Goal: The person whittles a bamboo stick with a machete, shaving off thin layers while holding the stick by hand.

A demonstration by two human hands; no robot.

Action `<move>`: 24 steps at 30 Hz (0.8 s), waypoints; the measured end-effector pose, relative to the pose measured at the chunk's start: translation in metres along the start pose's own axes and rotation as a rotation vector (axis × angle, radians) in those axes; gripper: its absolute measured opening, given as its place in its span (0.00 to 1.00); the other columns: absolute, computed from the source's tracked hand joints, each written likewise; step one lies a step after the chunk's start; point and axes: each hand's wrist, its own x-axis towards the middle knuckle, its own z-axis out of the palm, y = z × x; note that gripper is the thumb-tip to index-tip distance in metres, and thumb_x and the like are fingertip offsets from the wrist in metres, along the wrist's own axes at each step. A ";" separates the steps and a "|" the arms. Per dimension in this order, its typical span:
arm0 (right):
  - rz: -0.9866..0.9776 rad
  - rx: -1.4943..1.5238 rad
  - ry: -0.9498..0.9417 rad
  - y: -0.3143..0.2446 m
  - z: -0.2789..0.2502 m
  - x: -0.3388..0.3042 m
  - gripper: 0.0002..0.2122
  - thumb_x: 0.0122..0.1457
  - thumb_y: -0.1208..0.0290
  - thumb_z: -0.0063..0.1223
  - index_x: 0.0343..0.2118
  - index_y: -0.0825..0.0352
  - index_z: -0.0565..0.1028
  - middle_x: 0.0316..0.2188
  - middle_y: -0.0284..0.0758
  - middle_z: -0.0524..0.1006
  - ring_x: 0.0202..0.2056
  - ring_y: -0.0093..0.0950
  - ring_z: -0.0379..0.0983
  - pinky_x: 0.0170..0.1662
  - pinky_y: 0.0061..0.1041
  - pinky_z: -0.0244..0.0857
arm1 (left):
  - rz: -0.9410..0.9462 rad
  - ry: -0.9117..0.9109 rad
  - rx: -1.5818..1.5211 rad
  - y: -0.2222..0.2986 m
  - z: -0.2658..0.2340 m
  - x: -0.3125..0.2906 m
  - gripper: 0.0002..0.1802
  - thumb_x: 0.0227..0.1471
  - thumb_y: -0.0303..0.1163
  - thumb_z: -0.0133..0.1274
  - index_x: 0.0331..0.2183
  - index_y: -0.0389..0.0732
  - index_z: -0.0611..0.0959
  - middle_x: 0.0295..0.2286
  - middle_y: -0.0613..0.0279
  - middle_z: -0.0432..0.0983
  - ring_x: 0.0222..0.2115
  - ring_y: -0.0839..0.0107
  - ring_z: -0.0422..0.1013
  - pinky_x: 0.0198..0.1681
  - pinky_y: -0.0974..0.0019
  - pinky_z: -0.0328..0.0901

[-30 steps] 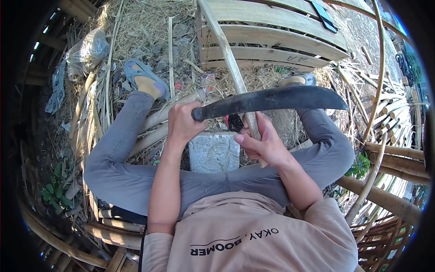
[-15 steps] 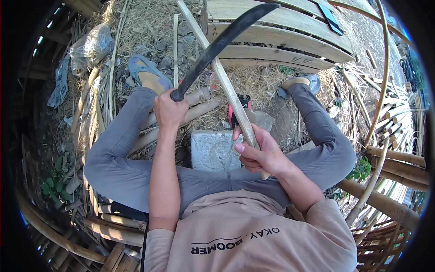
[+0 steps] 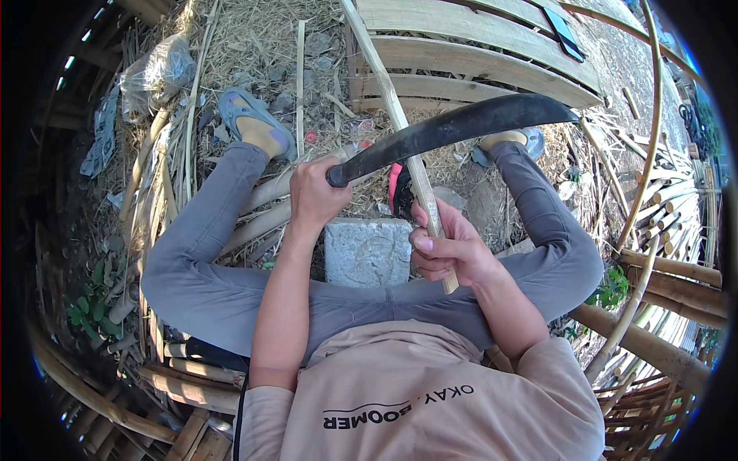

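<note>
My left hand [image 3: 314, 192] is clenched on the handle of a machete [image 3: 453, 127]; its dark curved blade runs up-right from my fist and crosses over the strip. My right hand [image 3: 450, 250] is clenched round a bamboo strip [image 3: 400, 123]. The strip's long axis runs from my right fist up-left, past the pallet [image 3: 477, 42]. Its lower end pokes out just below my right hand. The blade passes just above my right hand, near it. I can't tell if the edge touches the strip. A grey block [image 3: 367, 252] sits between my knees, under both hands. A pink-and-black thing [image 3: 400, 192] behind the strip is mostly hidden, can't tell what. The machete handle is hidden in my fist.
</note>
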 end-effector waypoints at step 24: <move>0.073 0.310 0.081 0.027 0.029 -0.043 0.06 0.67 0.67 0.45 0.41 0.58 0.62 0.20 0.24 0.55 0.17 0.13 0.48 0.17 0.13 0.41 | -0.155 0.121 -0.015 0.005 -0.054 -0.013 0.12 0.42 0.27 0.60 0.17 0.33 0.75 0.12 0.52 0.66 0.14 0.57 0.68 0.22 0.60 0.61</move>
